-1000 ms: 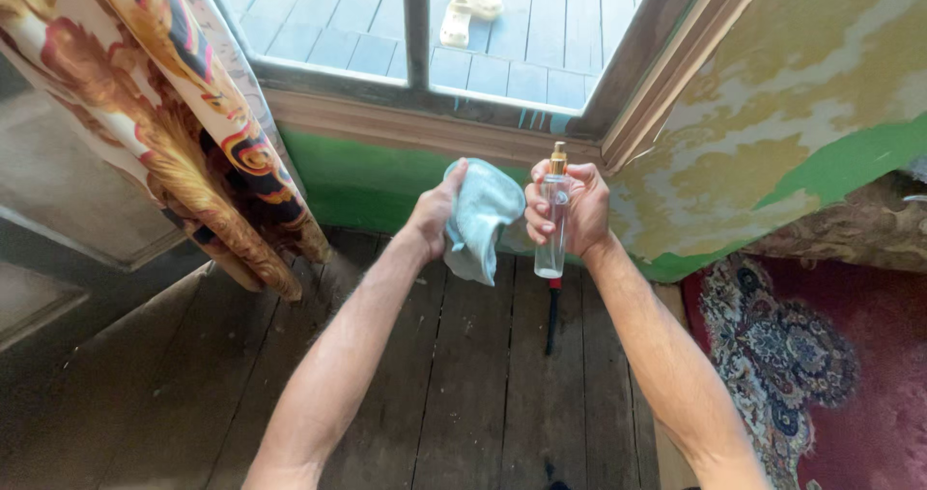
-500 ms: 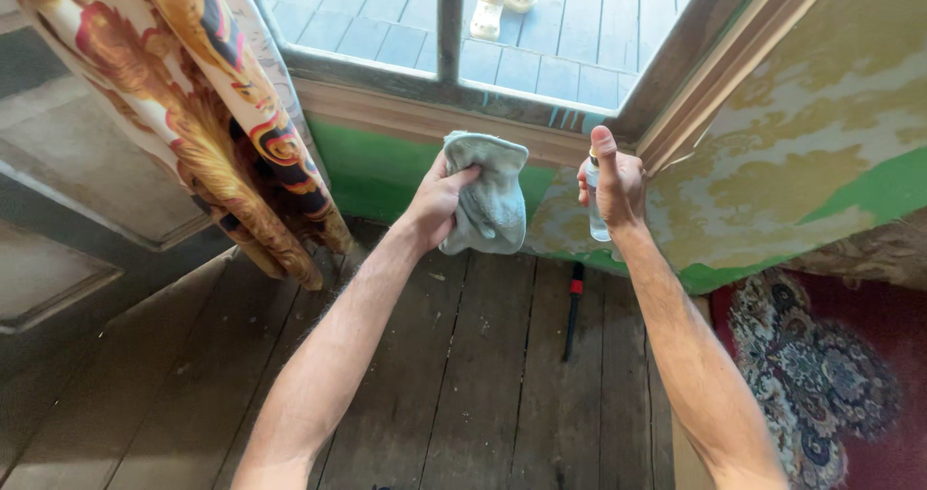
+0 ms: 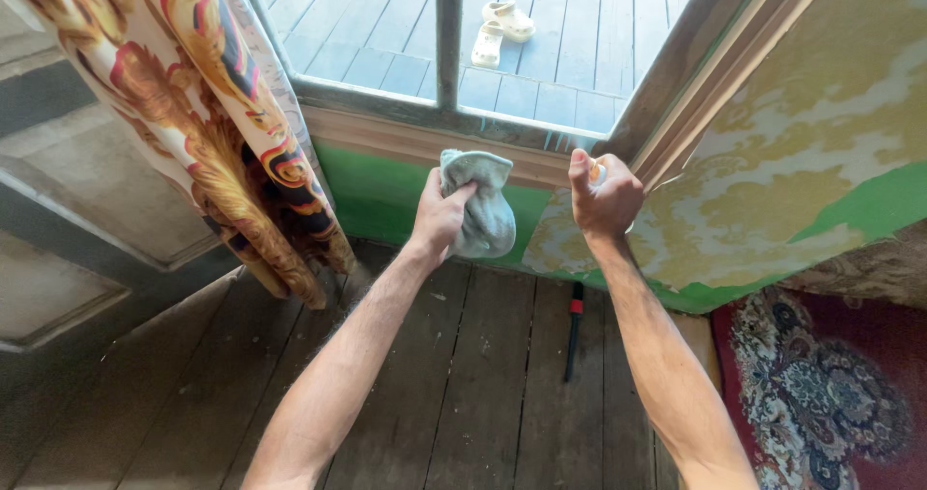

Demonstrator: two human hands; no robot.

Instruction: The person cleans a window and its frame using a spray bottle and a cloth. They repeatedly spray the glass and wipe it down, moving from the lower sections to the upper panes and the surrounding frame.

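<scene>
Clutching a bunched pale blue cloth (image 3: 476, 205), your left hand (image 3: 439, 215) has its fingers (image 3: 462, 194) wrapped tight round it, just below the window sill (image 3: 406, 142). Your right hand (image 3: 603, 196) sits beside it, level, fist closed on a small spray bottle (image 3: 598, 171), barely showing past the thumb, so its axis is hard to call. The cloth lies left of the bottle, close but apart. One cloth, one bottle. Outward: one patterned curtain (image 3: 212, 123) at left, two pale sandals (image 3: 500, 28) on the deck outside, one red-and-black tool (image 3: 574, 331) on the plank floor (image 3: 463, 393).
</scene>
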